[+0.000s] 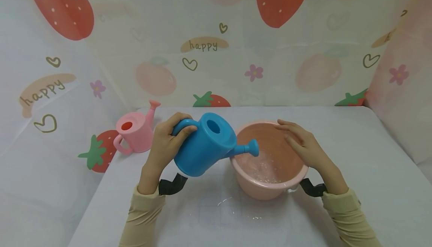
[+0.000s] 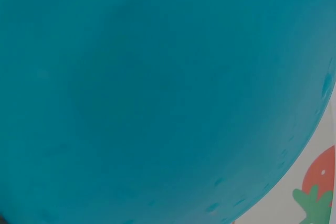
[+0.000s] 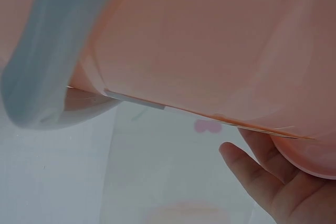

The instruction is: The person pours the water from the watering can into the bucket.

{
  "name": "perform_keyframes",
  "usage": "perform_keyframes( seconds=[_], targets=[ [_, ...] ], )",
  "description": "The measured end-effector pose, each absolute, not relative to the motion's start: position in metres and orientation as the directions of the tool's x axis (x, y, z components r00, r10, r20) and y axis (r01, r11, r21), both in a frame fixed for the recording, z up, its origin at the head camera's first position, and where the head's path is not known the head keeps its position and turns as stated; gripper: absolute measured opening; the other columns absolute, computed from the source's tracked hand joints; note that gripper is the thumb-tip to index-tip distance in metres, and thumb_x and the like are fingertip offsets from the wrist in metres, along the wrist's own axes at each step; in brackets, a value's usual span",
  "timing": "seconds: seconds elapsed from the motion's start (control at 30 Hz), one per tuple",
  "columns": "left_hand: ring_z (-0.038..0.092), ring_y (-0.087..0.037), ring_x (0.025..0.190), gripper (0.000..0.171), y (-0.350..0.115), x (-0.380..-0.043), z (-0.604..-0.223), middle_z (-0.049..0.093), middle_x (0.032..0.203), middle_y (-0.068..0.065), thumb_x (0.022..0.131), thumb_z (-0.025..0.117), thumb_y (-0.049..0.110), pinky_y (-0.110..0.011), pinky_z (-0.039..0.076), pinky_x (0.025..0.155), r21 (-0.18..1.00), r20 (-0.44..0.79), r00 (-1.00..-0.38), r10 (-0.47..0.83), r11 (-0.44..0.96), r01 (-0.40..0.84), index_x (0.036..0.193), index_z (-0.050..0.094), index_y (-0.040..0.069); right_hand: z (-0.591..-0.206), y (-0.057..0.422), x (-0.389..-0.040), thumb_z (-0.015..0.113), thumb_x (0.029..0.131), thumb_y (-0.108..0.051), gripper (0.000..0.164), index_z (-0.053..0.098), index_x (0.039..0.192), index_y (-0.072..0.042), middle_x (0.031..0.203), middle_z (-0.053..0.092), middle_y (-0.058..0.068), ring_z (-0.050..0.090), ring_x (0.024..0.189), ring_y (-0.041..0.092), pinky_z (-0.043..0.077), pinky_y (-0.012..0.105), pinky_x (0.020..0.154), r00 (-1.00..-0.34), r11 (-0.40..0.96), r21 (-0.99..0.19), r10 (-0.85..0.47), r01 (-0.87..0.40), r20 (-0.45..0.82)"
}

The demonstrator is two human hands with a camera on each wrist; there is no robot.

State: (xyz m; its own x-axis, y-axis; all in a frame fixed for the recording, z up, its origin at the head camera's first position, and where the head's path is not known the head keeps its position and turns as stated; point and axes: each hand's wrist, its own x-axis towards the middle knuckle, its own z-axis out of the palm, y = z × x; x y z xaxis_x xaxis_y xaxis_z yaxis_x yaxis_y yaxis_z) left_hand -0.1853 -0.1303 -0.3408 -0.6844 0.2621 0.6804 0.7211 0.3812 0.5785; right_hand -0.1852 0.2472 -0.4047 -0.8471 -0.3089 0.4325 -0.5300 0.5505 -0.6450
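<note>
My left hand [image 1: 164,142] grips the handle of a blue watering can [image 1: 206,151], thumb over its top. The can is tilted to the right, its sprinkler head over the near left part of a pink basin [image 1: 253,189]. Its body fills most of the left wrist view. Shallow water [image 1: 261,166] with bubbles lies in the basin. At the basin's far right rim is my right hand [image 1: 308,147], its fingers extended and reaching over the edge. From below, the right wrist view shows the thumb and fingers spread beside the basin wall [image 3: 210,51].
A pink watering can [image 1: 140,136] stands at the table's left edge, spout up. Water drops [image 1: 224,201] are scattered on the white table [image 1: 199,220] in front of the basin. A pale handle [image 3: 42,56] hangs at the basin's side. Strawberry-print cloth encloses the back and sides.
</note>
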Motion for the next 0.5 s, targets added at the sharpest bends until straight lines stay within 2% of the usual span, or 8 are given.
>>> perform_keyframes(
  seconds=[0.5],
  targets=[
    [0.064, -0.022, 0.081, 0.02, -0.1297, -0.1851, -0.3387, 0.065, 0.089, -0.008, 0.085, 0.065, 0.022, -0.044, 0.054, 0.077, 0.573, 0.671, -0.691, 0.269, 0.403, 0.713, 0.1, 0.061, 0.01, -0.4039, 0.2465, -0.1845, 0.052, 0.094, -0.004, 0.034, 0.055, 0.127, -0.013, 0.14, 0.044, 0.008, 0.034, 0.133, 0.031, 0.03, 0.057, 0.103, -0.85, 0.542, -0.655, -0.308, -0.525, 0.426]
  ],
)
